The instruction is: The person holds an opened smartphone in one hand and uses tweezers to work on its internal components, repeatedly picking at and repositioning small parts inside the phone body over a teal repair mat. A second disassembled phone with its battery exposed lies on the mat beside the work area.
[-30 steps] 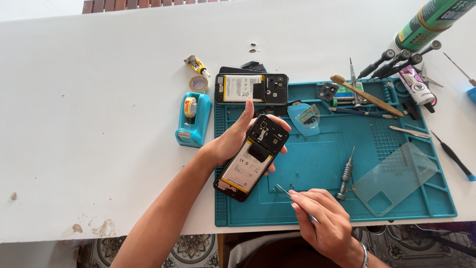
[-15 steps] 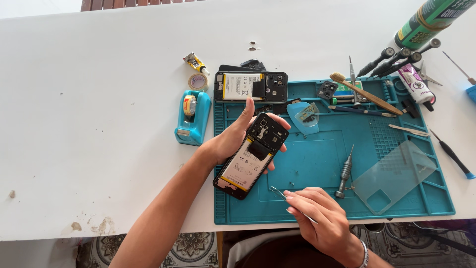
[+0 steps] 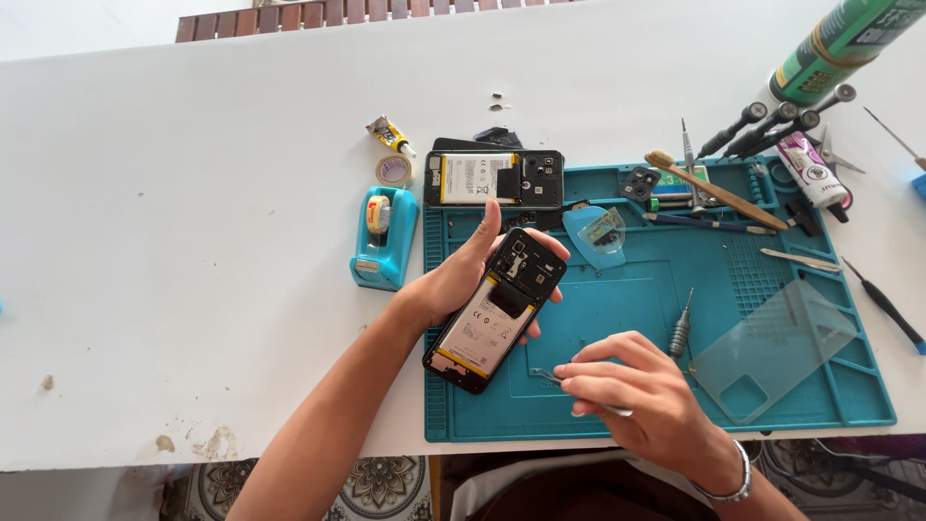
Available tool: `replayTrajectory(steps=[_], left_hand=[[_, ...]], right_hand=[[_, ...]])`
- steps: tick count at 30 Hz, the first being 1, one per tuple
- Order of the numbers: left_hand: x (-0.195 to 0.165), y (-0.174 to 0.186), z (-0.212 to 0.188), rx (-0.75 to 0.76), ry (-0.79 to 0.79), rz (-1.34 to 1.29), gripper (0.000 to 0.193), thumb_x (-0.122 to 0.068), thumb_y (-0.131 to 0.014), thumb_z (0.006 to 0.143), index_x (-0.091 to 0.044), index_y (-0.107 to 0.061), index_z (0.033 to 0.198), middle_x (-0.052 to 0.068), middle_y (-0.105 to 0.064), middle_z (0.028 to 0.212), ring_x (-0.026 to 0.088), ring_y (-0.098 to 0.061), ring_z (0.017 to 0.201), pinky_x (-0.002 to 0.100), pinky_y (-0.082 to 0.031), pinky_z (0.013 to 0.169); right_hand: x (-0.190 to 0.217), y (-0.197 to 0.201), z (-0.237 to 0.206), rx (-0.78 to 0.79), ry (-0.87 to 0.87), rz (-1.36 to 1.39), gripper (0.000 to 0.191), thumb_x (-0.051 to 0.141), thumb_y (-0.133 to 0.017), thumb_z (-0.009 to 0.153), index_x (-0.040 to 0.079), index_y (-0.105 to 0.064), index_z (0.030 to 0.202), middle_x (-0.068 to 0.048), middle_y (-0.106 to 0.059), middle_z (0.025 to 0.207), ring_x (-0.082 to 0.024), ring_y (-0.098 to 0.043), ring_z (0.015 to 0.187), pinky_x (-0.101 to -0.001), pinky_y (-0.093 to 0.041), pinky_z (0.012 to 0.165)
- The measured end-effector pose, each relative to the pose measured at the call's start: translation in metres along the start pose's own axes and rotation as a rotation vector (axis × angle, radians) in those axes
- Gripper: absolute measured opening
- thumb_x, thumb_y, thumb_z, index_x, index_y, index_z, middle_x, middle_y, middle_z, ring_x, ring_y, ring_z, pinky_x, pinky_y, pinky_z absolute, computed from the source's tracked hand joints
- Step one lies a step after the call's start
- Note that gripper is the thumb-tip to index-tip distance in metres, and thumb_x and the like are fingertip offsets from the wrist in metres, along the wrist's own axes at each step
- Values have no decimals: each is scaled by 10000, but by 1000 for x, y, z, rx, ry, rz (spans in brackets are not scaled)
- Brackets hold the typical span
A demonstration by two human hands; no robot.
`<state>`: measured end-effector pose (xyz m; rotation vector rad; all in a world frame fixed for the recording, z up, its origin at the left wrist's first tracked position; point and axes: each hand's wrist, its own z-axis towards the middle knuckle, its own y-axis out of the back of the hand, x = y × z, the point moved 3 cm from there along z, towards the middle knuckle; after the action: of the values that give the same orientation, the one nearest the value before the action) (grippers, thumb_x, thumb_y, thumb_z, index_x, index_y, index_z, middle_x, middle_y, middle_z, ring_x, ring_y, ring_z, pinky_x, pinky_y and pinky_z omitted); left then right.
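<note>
Left hand holds opened phone; right hand grips, seemingly, tweezers.

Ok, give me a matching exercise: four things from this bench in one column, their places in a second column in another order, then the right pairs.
Things:
1. opened phone
2. tweezers
3. tape dispenser
4. clear phone case

Places:
A. flat on the right part of the teal mat
B. in the right hand
C. on the white table, just left of the mat
D. in the left hand

Pairs: 1-D, 2-B, 3-C, 4-A
</note>
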<state>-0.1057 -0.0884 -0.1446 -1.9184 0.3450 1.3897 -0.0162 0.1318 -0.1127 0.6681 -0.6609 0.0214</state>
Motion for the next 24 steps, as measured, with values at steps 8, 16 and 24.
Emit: replayTrajectory(steps=[8,16,24], left_hand=[[2,-1,2,8,3,-1,960,-833,-151,895,-91,-537,1367,205,-720,1008,308,-763,741,398,-661,587],[2,0,1,14,2,-22,964,-832,-155,902,-85,-539,1375,208,-718,1010,309,-763,745,399,-660,597],[1,0,2,20,2,-14,970,-835,-147,897,-89,-538,1377,208,-721,1014,316,-763,744,405,-661,593]], right_hand=[[-17,0,-6,8,-172,159,252,-40,-745,779,70,-749,1006,-20,-798,1005,-190,-671,945,-269,-626,709],[-18,-2,-5,23,-201,150,245,-15,-771,766,80,-768,992,-15,-795,963,-170,-662,926,-262,-618,686],[-17,-3,-1,27,-165,74,247,31,-796,754,110,-763,986,-1,-774,919,-166,-634,866,-307,-540,686]])
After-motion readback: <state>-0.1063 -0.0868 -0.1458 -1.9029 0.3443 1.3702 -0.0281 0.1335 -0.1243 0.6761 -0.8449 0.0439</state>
